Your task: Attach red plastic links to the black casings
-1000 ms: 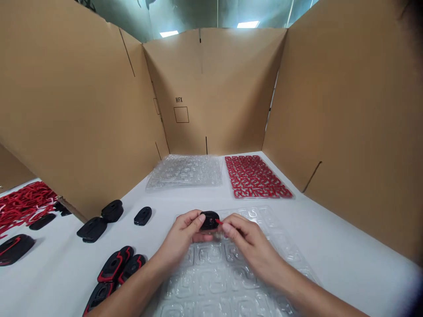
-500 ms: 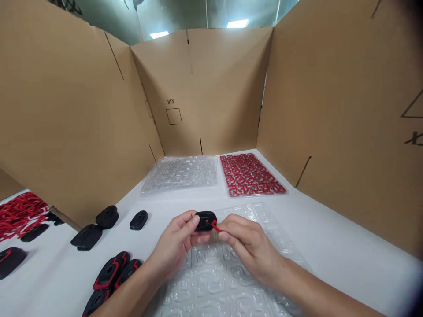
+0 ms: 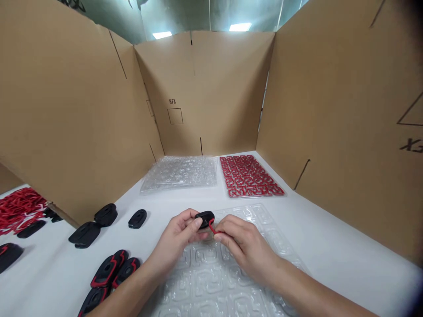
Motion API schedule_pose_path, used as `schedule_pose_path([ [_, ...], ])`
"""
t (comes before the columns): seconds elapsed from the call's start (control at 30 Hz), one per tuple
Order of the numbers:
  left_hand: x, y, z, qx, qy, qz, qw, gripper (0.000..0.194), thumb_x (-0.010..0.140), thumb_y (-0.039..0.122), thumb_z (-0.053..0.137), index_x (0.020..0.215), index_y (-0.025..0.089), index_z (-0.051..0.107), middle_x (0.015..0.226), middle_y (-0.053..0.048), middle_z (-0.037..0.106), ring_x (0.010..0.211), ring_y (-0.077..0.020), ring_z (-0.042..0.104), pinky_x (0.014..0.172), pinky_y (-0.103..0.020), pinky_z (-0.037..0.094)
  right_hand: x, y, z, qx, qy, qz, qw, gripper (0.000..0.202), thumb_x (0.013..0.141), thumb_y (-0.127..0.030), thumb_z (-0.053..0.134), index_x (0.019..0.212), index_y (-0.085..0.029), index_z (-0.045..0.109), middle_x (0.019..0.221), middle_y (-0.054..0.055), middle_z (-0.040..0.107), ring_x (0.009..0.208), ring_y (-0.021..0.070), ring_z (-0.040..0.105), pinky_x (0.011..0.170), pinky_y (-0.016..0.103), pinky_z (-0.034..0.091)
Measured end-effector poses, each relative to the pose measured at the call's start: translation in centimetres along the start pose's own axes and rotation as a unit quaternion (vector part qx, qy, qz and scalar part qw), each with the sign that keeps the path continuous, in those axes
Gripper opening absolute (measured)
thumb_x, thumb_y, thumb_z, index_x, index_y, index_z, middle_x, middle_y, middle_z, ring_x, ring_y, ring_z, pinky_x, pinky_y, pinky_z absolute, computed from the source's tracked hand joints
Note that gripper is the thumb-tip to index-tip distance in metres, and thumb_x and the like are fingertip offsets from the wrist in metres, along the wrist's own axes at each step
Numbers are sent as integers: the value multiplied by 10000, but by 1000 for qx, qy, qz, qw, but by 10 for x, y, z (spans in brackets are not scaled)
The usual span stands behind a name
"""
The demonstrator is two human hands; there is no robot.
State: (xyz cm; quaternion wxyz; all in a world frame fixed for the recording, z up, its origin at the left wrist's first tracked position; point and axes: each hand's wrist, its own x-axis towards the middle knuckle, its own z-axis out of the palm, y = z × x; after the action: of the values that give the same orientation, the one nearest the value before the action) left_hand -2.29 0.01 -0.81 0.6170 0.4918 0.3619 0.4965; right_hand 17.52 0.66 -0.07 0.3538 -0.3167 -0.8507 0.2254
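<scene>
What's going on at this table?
Someone is working bare-handed above a clear tray. The left hand holds a small black piece; the right hand pinches a red strip, part of it against that piece. Off to the left lie plain black pieces and red-trimmed ones. Farther back are clear plastic and rows of red shapes.

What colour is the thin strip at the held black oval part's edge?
The thin strip is red; the head view shows it best.
</scene>
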Motion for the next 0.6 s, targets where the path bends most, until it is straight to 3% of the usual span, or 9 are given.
schedule_pose_path([
  [0.27,1,6,0,-74,35,-24,996,176,830,328,701,872,162,660,957,-58,719,857,-197,694,770,-305,562,0,0,-3,36,-2,-1,999,197,997,-228,443,922,-208,625,907,32,610,821,154,580,756,289,470],
  [0.43,1,11,-3,-86,52,-21,995,184,830,328,700,834,148,659,895,-75,738,756,-181,704,671,-260,555,2,-2,-5,47,1,12,999,230,1016,-236,391,1049,-221,618,990,43,628,905,167,589,822,313,477],
  [0.6,1,11,0,-81,43,-29,995,228,799,355,726,810,133,671,816,-66,727,699,-170,691,598,-236,537,3,1,-7,68,2,69,995,299,1029,-317,353,1046,-213,633,891,35,645,788,163,595,734,297,487],
])
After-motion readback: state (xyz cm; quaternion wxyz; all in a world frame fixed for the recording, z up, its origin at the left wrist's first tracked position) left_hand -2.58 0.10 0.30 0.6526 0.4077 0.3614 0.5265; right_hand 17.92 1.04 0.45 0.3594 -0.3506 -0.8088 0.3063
